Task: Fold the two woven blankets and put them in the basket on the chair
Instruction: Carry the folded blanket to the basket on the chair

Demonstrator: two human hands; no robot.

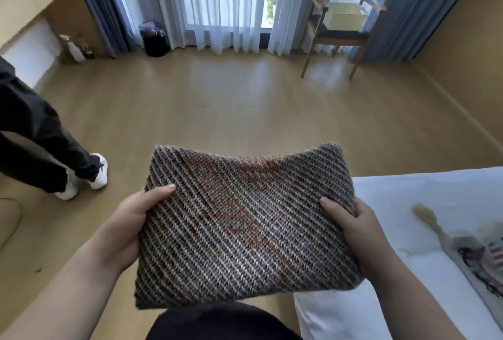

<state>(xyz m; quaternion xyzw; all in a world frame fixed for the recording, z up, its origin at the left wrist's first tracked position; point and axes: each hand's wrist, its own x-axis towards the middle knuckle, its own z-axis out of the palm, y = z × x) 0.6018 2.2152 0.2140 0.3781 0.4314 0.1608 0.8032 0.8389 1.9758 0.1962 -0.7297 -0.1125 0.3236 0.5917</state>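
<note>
— Wooden floor [217,100] is seen ahead, bed [408,203] at right. Which step is in hand?

— Carrying. A folded blanket [245,225], grey with orange flecks, is gripped at its edges by left hand [130,219] and right hand [351,225], thumbs on top. It must be brought to the basket [344,17] on the chair [337,34], well apart. A second blanket [479,255] is left on the bed.

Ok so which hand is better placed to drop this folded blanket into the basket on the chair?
Right, slightly: the basket sits ahead to the right, nearer the right hand. Both hands grip the folded blanket, left hand included.
</note>
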